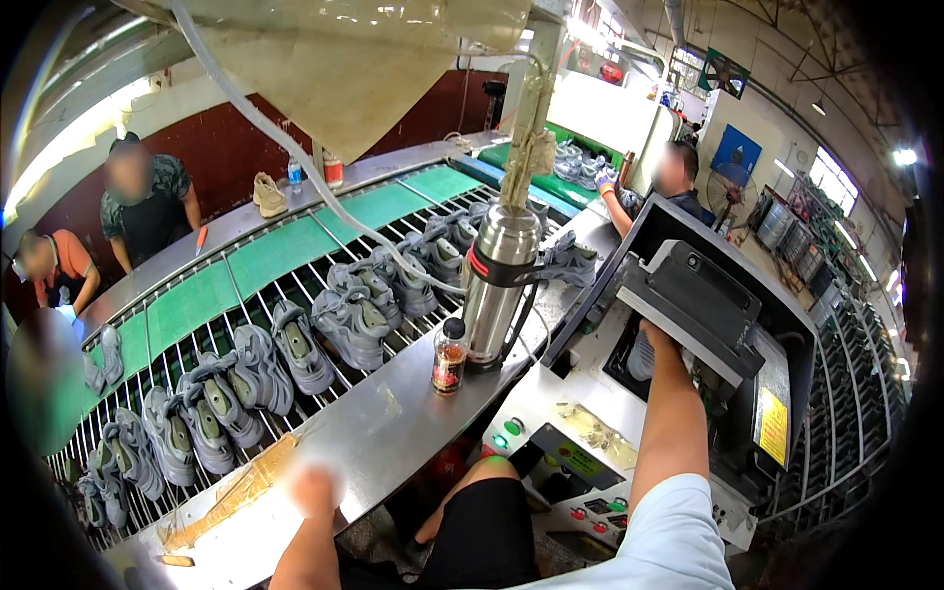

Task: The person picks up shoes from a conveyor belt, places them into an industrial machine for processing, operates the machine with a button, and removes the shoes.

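My right arm reaches forward into a black, box-shaped machine (777, 329) with a raised lid (693, 300). My right hand (657, 334) is at a grey shoe (641, 358) inside it; its fingers are mostly hidden, so I cannot tell whether they grip. Over the metal ledge (393, 418) is my left hand (313, 492), blurred, with its fingers not readable. Near it runs a strip of brown tape (236, 492) along the ledge. Beyond the ledge, several grey sneakers (261, 369) stand in a row on a roller conveyor (324, 388).
A steel thermos (497, 285) and a small bottle with a dark cap (449, 356) stand on the ledge. The machine's control panel (560, 457) is by my knee. A green belt (285, 254) runs behind the sneakers. Co-workers are across the line and at the far right.
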Demonstrator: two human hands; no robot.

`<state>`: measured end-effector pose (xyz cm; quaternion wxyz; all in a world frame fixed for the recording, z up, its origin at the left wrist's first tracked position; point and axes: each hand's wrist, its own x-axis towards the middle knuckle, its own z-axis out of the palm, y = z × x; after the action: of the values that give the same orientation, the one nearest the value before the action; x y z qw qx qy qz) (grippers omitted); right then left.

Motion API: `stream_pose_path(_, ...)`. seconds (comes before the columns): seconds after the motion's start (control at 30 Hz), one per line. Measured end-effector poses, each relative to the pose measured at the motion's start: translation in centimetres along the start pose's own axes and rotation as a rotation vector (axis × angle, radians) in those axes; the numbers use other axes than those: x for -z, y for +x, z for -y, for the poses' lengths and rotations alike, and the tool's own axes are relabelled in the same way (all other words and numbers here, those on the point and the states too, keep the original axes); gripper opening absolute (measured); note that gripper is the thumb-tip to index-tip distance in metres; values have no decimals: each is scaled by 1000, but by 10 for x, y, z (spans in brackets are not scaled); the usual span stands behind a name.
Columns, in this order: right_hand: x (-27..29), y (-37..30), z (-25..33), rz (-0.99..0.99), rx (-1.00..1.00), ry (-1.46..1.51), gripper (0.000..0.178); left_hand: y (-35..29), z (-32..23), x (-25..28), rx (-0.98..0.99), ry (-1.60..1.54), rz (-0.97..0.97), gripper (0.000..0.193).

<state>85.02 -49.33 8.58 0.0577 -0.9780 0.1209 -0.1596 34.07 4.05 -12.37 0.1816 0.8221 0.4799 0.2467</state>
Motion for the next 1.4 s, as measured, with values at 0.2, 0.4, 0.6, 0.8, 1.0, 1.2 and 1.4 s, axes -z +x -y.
stream_pose_path(0.2, 30, -15, 21, 18, -189, 411, 49, -1, -1, 22, 107, -23, 7, 25)
stream_pose_path(0.4, 73, -61, 14, -95, -316, 1206, 42, 1, 12, 11, 31, 53, -45, 27)
stream_pose_path(0.6, 90, -215, 10, 340, -254, 1924, 59, -4, 9, 21, 117, -121, 48, 19)
stream_pose_path(0.8, 51, -386, 55, 507, -341, 1998, 72, -104, -73, 95, -16, -971, 526, 71)
stream_pose_path(1.0, 63, -516, 169, 1447, 187, 2075, 86, -108, -69, 181, 470, -1992, 906, 84)
stream_pose_path(1.2, 112, -571, 232, 1830, 924, 1232, 56, -97, 75, 241, 539, -1996, 249, 70)
stream_pose_path(1.4, 75, -562, 191, 1715, 698, 1379, 45, -113, 168, 225, 468, -1126, -330, 73)
